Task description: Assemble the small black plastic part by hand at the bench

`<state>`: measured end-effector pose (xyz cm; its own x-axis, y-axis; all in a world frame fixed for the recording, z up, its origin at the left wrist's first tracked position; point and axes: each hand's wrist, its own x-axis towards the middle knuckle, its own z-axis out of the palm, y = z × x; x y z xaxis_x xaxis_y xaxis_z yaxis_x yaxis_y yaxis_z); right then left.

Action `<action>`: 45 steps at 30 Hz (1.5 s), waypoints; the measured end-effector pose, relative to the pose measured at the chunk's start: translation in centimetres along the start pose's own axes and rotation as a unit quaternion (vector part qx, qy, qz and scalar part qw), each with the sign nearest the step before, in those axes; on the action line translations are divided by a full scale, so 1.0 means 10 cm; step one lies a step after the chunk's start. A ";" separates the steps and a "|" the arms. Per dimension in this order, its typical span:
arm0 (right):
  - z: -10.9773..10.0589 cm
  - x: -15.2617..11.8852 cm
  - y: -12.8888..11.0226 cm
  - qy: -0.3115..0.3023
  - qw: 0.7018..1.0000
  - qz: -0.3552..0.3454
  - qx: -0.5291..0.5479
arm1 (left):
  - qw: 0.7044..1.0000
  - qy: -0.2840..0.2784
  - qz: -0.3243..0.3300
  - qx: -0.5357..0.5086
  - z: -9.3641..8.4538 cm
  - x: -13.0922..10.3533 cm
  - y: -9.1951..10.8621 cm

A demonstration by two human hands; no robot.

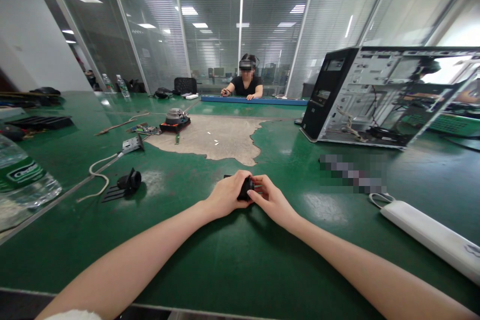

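Over the green tabletop (210, 260), both my hands meet at a small black part (245, 189) with a rounded end. My left hand (228, 192) wraps round its body and hides most of it. From the other side, the thumb and fingers of my right hand (273, 201) close on the rounded end. Its exact kind is hard to make out under my fingers. Left of my hands lies a black plastic piece (129, 180) with a round collar and several thin prongs.
An opened computer case (330, 95) stands at right, with a white power strip (427, 235) nearer me. A water bottle (26, 175) is at left. Beyond a bare patch (225, 135) with a heatsink-like part (175, 119), a person (245, 85) sits at the far edge.
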<state>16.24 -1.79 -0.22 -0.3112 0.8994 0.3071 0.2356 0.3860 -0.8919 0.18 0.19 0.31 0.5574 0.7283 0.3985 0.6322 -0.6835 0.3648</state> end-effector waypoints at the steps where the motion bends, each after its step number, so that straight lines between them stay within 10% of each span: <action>1: 0.00 0.00 -0.01 -0.002 1.000 -0.002 -0.004 | 1.000 0.000 0.000 -0.002 0.00 0.00 0.00; 45: 0.00 0.02 0.03 0.032 0.999 -0.002 -0.002 | 1.000 0.007 0.007 0.002 0.01 0.00 -0.01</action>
<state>16.26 -1.47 -0.37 -0.2530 0.9087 0.3319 0.2375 0.3909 -0.8893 0.19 0.28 0.17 0.5590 0.7180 0.4147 0.6269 -0.6933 0.3554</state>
